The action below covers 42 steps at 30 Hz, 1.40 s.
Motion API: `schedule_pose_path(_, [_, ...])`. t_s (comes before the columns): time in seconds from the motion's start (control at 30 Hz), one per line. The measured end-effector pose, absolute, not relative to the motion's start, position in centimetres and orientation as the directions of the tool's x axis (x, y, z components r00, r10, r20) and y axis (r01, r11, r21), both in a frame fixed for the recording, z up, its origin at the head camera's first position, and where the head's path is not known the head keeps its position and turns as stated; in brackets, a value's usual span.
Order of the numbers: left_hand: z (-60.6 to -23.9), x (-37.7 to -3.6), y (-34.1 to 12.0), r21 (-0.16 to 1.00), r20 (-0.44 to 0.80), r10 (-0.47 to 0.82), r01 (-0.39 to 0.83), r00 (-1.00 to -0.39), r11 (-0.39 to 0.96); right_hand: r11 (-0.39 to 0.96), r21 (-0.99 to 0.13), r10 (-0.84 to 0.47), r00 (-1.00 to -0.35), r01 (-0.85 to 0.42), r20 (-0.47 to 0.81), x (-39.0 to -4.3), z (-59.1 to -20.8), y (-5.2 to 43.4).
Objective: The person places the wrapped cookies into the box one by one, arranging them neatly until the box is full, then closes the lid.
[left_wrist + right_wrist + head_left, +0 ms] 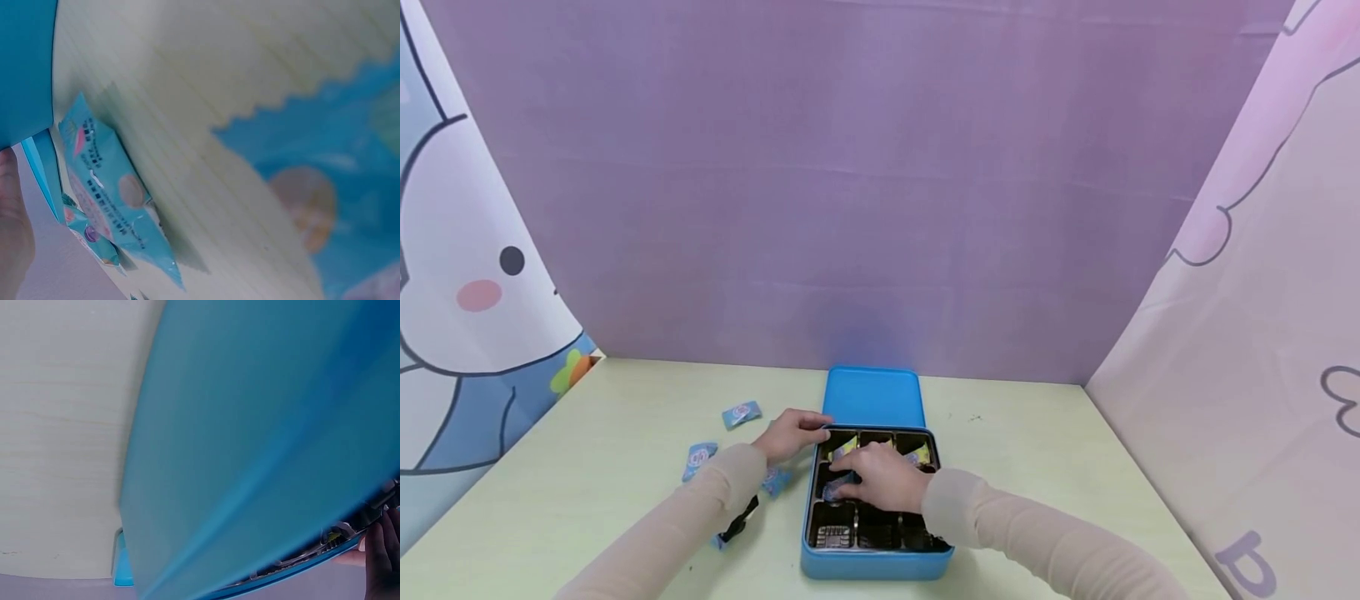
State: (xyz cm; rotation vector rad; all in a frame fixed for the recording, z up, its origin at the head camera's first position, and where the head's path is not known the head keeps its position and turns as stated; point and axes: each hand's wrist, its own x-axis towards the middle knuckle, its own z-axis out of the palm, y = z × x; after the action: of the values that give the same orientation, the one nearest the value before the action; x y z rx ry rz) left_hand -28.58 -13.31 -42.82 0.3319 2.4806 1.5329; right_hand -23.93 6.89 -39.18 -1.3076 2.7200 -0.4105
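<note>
Tin box (877, 568): bright blue outside, with a black compartment tray (880, 533) inside showing small yellow and pale-blue wrapped pieces; its lid (872, 397) is the same plain blue. Loose packets (741, 413): light turquoise with a pinkish-white round emblem and fine print; the table (587, 467) is pale yellow-green with a faint wood grain. Backdrop (880, 183): plain lilac, flanked by cartoon-printed cloths in white, blue and pink with dark outlines; both sleeves (700, 508) are beige.
</note>
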Motion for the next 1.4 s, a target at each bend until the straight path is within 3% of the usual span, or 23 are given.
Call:
schedule_pose_path(0.57, [-43.0,-28.8,-13.5,0.894,-0.051,0.323,0.101,-0.945,0.437,0.570,-0.370,-0.799,-0.599,-0.733,-0.044,-24.4,-38.1,8.4])
schedule_pose_path(0.87, [-43.3,-29.0,-13.6,0.894,-0.041,0.332,0.114,-0.942,0.434,0.590,-0.419,-0.767,-0.642,-0.690,-0.024,-24.0,-37.7,10.4])
schedule_pose_path(1.4, [-42.1,-27.8,-13.2,0.853,0.020,0.327,0.187,-0.945,0.487,0.550,-0.611,-0.661,-0.743,-0.570,0.099,-24.4,-39.0,14.0])
